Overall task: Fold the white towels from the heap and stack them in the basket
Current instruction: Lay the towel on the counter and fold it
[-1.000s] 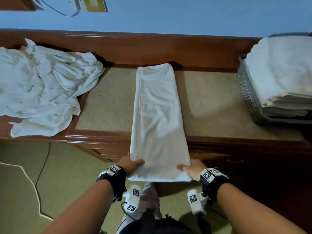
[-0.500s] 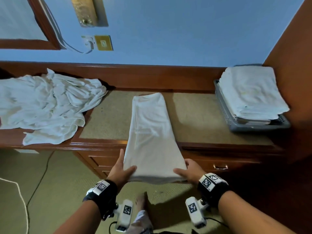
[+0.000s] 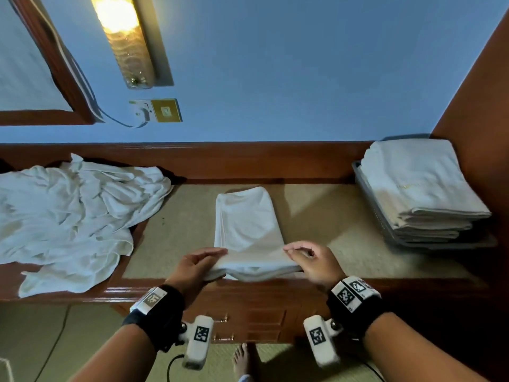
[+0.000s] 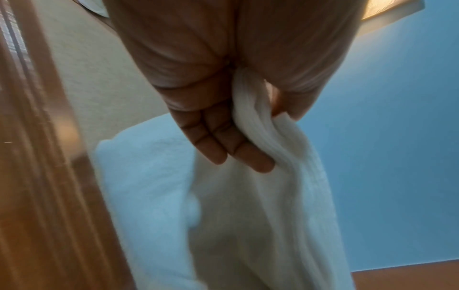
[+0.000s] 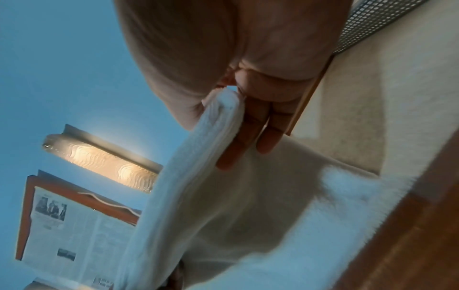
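Observation:
A long folded white towel (image 3: 248,221) lies lengthwise on the beige mat of the wooden dresser. Its near end is lifted off the mat. My left hand (image 3: 205,261) pinches the near left corner, thumb on top and fingers (image 4: 238,155) underneath the towel (image 4: 285,196). My right hand (image 3: 303,257) pinches the near right corner the same way; the right wrist view shows fingers (image 5: 248,137) under the towel (image 5: 211,196) edge. The heap of crumpled white towels (image 3: 74,216) covers the left of the dresser. The grey mesh basket (image 3: 385,227) at the right holds a stack of folded towels (image 3: 418,194).
The beige mat (image 3: 330,216) has bare room on both sides of the towel. A wooden back rail (image 3: 248,161) runs behind it and a wooden side panel (image 3: 484,133) rises right of the basket. A bare foot (image 3: 242,359) stands on the floor below.
Both hands have lifted the towel's near end from below the dresser edge up and forward over the mat. The camera has tilted up toward the wall.

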The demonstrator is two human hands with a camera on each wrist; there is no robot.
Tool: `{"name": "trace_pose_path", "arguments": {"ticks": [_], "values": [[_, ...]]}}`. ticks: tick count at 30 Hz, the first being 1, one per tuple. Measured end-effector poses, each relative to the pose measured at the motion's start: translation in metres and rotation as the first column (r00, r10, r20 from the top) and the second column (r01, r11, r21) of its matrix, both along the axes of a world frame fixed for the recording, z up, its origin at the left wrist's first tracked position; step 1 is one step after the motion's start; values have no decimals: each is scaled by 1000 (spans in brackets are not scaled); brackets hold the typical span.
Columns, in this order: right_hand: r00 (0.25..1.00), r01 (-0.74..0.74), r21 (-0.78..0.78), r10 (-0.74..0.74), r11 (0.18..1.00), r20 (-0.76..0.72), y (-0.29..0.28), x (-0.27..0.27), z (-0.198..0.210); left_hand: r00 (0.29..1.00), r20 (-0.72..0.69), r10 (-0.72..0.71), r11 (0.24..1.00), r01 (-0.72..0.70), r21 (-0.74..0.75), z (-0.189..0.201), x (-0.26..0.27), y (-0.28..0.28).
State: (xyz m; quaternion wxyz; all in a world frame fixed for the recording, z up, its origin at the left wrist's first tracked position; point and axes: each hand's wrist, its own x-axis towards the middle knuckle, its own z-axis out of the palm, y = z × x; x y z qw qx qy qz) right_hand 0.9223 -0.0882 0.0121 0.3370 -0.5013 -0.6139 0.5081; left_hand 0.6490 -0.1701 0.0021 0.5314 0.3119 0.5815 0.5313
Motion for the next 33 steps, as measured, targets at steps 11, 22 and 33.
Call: {"name": "trace_pose_path", "arguments": {"ticks": [11,22,33], "values": [[989,100,49,-104,994,103,129,-61,6,999,-16,-37,992,35,-125,1,-63,136],[982,115,-134,-92,984,167,200,-102,-40,963,-138,-230,949,191,-250,-32,-96,200],[808,-79,-135,143,988,571,252,-113,-84,713,-517,-474,874,306,-379,-71,-130,257]]}}
